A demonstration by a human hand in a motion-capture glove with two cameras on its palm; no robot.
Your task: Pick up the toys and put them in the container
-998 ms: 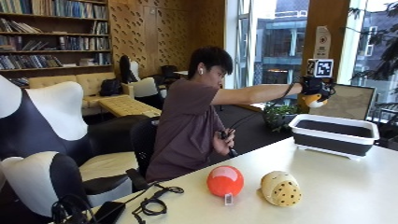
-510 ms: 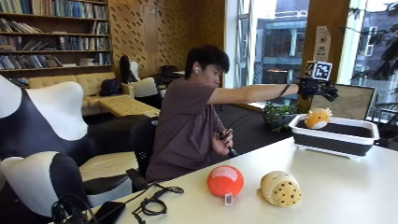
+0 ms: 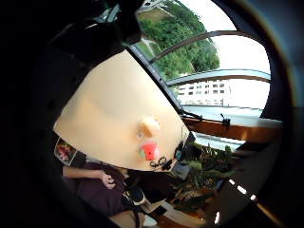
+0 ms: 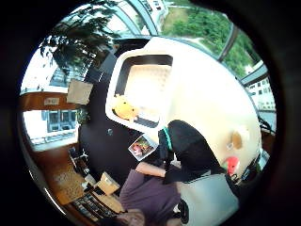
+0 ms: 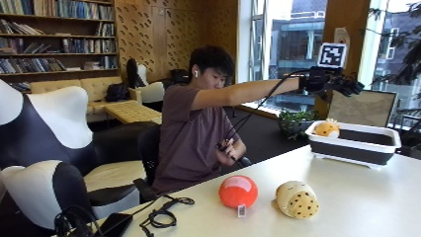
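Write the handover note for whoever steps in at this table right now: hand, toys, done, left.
Hand: gloved right hand is raised above the container, fingers spread, holding nothing.
Toys: orange plush toy sits inside the container at its near end. Red ball toy and spotted yellow plush toy lie side by side on the table, near the front edge.
Done: one toy is in.
Left: pick up the red ball toy and the spotted yellow plush toy and put both in the container.
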